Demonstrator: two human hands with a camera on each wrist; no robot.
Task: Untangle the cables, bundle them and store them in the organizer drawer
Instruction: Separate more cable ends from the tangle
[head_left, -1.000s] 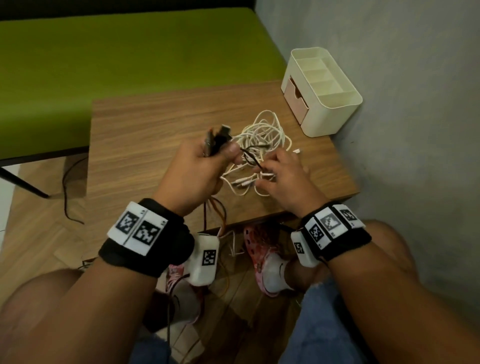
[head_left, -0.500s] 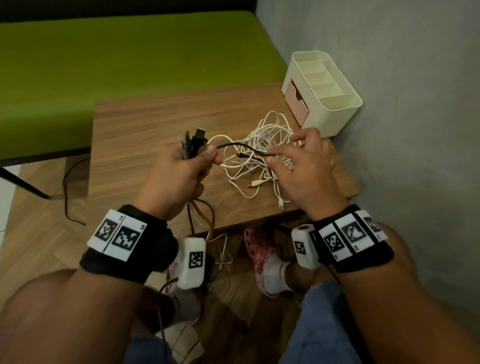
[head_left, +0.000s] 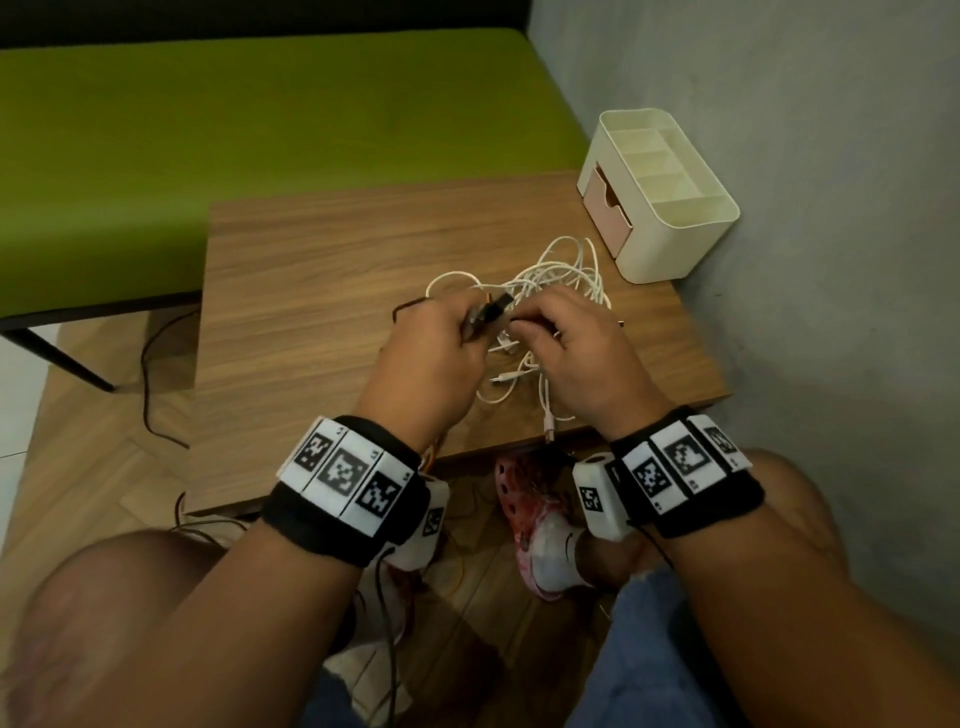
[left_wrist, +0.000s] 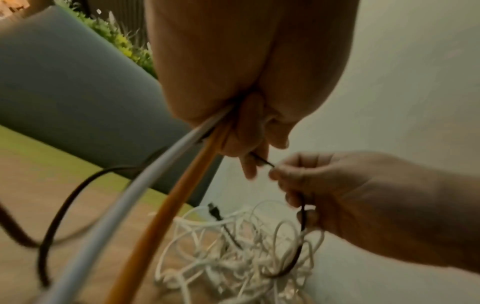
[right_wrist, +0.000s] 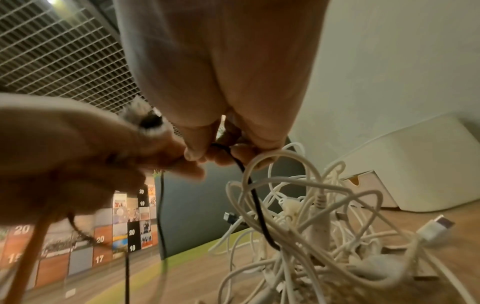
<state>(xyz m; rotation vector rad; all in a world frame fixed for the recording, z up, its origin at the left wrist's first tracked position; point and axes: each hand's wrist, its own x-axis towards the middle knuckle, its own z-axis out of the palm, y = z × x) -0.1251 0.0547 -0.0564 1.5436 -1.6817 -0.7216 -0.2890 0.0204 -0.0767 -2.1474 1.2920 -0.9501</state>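
While the white cable tangle (head_left: 540, 291) lies on the tabletop (head_left: 311, 291) just before the organizer (head_left: 670, 208), your left hand (head_left: 431, 358) grips several cable ends and your right hand (head_left: 576, 353) pinches the black cable (right_wrist: 255, 197) over the tangle. No legible brand markings.

The right hand (right_wrist: 221, 86) pinches a thin black cable (right_wrist: 255, 197) at its fingertips, right against the left hand (right_wrist: 78, 164), which grips other cords. The black cable drops into a tangle of white cables (right_wrist: 311, 236) on the wooden counter (right_wrist: 462, 236), near a cream organizer (right_wrist: 415, 164).
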